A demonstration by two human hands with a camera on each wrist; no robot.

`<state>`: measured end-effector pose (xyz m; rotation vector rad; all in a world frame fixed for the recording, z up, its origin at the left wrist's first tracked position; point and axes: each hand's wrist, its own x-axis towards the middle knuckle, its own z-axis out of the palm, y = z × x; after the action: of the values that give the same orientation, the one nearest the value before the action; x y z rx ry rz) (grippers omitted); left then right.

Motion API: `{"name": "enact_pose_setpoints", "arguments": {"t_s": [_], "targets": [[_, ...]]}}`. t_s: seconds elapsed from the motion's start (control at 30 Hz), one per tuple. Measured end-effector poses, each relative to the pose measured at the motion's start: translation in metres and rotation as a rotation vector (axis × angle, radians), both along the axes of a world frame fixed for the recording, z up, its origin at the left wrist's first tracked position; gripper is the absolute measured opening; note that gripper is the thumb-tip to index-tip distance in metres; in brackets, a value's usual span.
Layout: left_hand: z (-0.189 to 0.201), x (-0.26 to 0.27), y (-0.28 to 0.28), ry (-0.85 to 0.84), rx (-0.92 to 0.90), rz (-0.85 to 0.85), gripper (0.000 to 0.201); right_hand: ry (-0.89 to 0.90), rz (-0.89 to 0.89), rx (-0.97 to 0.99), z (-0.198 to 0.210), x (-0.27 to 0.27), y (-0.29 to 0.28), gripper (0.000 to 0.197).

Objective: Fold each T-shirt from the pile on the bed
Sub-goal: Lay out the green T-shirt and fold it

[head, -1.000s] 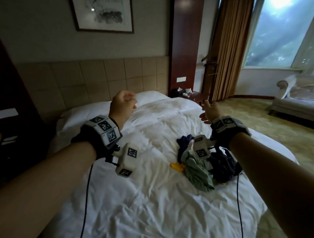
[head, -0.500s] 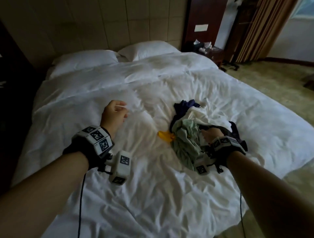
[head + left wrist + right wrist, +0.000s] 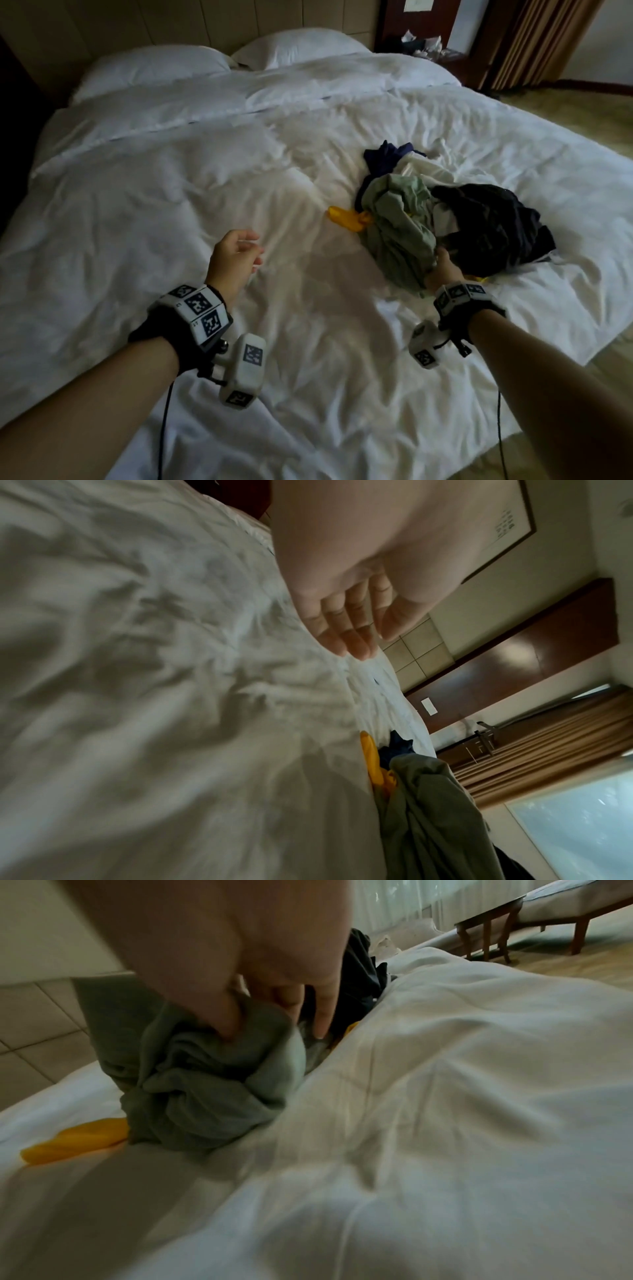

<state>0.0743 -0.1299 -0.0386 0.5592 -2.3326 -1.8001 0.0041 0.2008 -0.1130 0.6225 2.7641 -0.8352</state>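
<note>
A crumpled pile of T-shirts lies right of centre on the white bed [image 3: 171,212]: a grey-green shirt [image 3: 400,222] in front, a black one [image 3: 493,226] to its right, a navy one [image 3: 387,154] behind and a yellow one [image 3: 347,217] poking out at the left. My right hand [image 3: 442,267] grips the near edge of the grey-green shirt [image 3: 205,1074], thumb and fingers [image 3: 219,1020] pressed into the cloth. My left hand [image 3: 236,257] hovers over the bare duvet left of the pile, fingers [image 3: 352,639] loosely curled and empty.
Two white pillows [image 3: 154,65] lie at the headboard. A dark bedside table [image 3: 424,44] with clutter stands at the back right beside brown curtains [image 3: 534,37]. The bed's right edge drops to a carpeted floor [image 3: 582,113]. A bench [image 3: 548,909] stands beyond.
The view has dropped from the room to the bed. My right hand came down from the air onto the pile and took hold of the grey-green shirt. My left hand lowered toward the duvet.
</note>
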Motion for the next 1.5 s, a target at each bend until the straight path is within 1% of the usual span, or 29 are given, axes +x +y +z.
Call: {"name": "enact_pose_setpoints", "arguments": {"t_s": [0.03, 0.13, 0.23, 0.3, 0.5, 0.57, 0.67, 0.73, 0.77, 0.8, 0.83, 0.9, 0.93, 1.0, 1.03, 1.07, 1.1, 1.2, 1.27, 1.3, 1.33, 1.37, 1.43, 1.47, 1.5], "targets": [[-0.003, 0.002, -0.001, 0.007, 0.003, -0.004, 0.016, 0.037, -0.004, -0.008, 0.003, 0.001, -0.002, 0.055], [-0.002, 0.005, -0.003, 0.029, 0.002, -0.015, 0.016, 0.22, -0.019, -0.086, 0.015, -0.001, -0.015, 0.04], [0.008, 0.007, -0.003, 0.055, 0.01, -0.019, 0.016, 0.338, 0.033, -0.104, 0.034, -0.006, -0.036, 0.032], [0.016, 0.012, -0.002, 0.076, 0.013, -0.027, 0.016, 0.386, 0.081, -0.155, 0.052, -0.005, -0.053, 0.031], [0.05, 0.044, -0.001, 0.112, -0.002, -0.094, 0.014, 0.503, 0.187, -0.438, 0.127, 0.02, -0.101, 0.032], [0.066, 0.06, 0.003, 0.136, -0.027, -0.167, 0.019, 0.509, 0.24, -0.49, 0.158, 0.036, -0.114, 0.031], [0.094, 0.086, 0.01, 0.181, -0.089, -0.369, 0.04, 0.568, 0.3, -0.585, 0.2, 0.059, -0.137, 0.029], [0.112, 0.103, 0.015, 0.153, -0.168, -0.528, 0.057, 0.593, 0.321, -0.65, 0.227, 0.075, -0.154, 0.027], [0.12, 0.111, 0.016, 0.129, -0.19, -0.584, 0.062, 0.594, 0.34, -0.681, 0.24, 0.083, -0.162, 0.027], [0.127, 0.118, 0.015, 0.111, -0.202, -0.599, 0.062, 0.581, 0.354, -0.718, 0.251, 0.092, -0.171, 0.029], [0.134, 0.125, 0.013, 0.119, -0.217, -0.572, 0.057, 0.556, 0.368, -0.768, 0.263, 0.102, -0.18, 0.032], [0.15, 0.139, 0.002, 0.203, -0.272, -0.429, 0.034, 0.523, 0.399, -0.867, 0.283, 0.12, -0.197, 0.036], [0.16, 0.146, -0.005, 0.244, -0.286, -0.367, 0.026, 0.512, 0.418, -0.904, 0.291, 0.127, -0.205, 0.036], [0.18, 0.163, -0.022, 0.314, -0.29, -0.293, 0.017, 0.494, 0.451, -0.974, 0.307, 0.141, -0.219, 0.032], [0.191, 0.172, -0.031, 0.345, -0.298, -0.266, 0.011, 0.487, 0.464, -1.004, 0.313, 0.147, -0.225, 0.026], [0.202, 0.18, -0.041, 0.373, -0.32, -0.226, 0.01, 0.484, 0.468, -1.025, 0.321, 0.153, -0.23, 0.017], [0.213, 0.188, -0.052, 0.396, -0.351, -0.178, 0.015, 0.487, 0.464, -1.052, 0.327, 0.157, -0.235, 0.011], [0.24, 0.211, -0.084, 0.407, -0.387, -0.069, 0.023, 0.511, 0.463, -1.078, 0.347, 0.167, -0.248, 0.01], [0.256, 0.225, -0.101, 0.422, -0.365, -0.015, 0.027, 0.517, 0.534, -1.039, 0.357, 0.178, -0.258, 0.007], [0.264, 0.231, -0.106, 0.423, -0.344, 0.005, 0.03, 0.513, 0.592, -1.024, 0.362, 0.187, -0.264, 0.008], [0.271, 0.237, -0.108, 0.422, -0.308, 0.011, 0.032, 0.504, 0.655, -1.017, 0.366, 0.197, -0.271, 0.011], [0.278, 0.242, -0.109, 0.421, -0.251, 0.003, 0.032, 0.486, 0.714, -1.026, 0.368, 0.209, -0.276, 0.019], [0.289, 0.25, -0.108, 0.422, -0.067, 0.004, 0.03, 0.426, 0.824, -0.993, 0.373, 0.232, -0.283, 0.045], [0.292, 0.253, -0.108, 0.417, 0.025, 0.015, 0.03, 0.397, 0.894, -0.904, 0.374, 0.241, -0.286, 0.051], [0.293, 0.254, -0.108, 0.407, 0.105, 0.017, 0.03, 0.37, 0.961, -0.795, 0.373, 0.249, -0.288, 0.053]]}}
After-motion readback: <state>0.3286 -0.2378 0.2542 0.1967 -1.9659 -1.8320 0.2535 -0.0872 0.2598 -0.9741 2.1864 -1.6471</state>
